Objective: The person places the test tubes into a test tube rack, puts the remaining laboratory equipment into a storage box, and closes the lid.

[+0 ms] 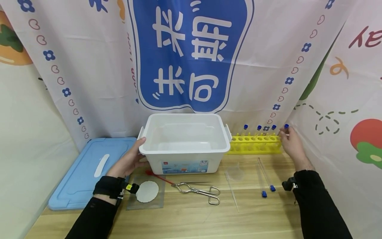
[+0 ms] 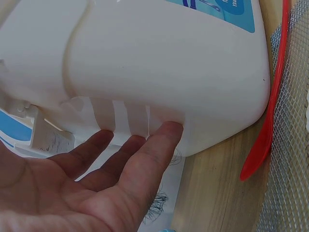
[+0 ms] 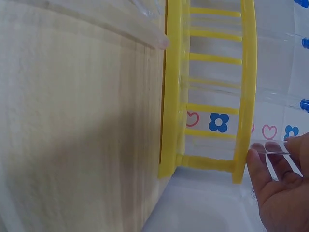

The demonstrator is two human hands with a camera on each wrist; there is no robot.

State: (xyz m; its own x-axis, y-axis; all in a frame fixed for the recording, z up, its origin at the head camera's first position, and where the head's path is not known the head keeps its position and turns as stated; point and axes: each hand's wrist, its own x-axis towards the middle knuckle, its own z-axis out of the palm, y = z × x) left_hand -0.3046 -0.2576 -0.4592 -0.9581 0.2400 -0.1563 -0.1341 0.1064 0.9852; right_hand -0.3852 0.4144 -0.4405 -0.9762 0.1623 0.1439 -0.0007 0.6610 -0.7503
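My left hand [image 1: 128, 162] is at the left end of a white plastic bin [image 1: 185, 162], with the thumb by the rim. In the left wrist view its fingertips [image 2: 169, 129] touch the bin's end wall, fingers extended. My right hand [image 1: 290, 142] is at the right end of a yellow test tube rack [image 1: 253, 149]. Its thumb and fingers pinch a clear test tube with a blue cap [image 1: 286, 126], whose lower part passes down into the rack. Several more blue-capped tubes stand upright along the rack.
Left of the bin lies a blue lid [image 1: 74, 179]. In front are wire gauze [image 1: 160, 197] with a white disc [image 1: 147, 191], a red spoon [image 2: 258, 150], crucible tongs [image 1: 195, 190], a thin rod [image 1: 232, 191] and two blue-ended tubes [image 1: 264, 194]. Printed curtains hang behind.
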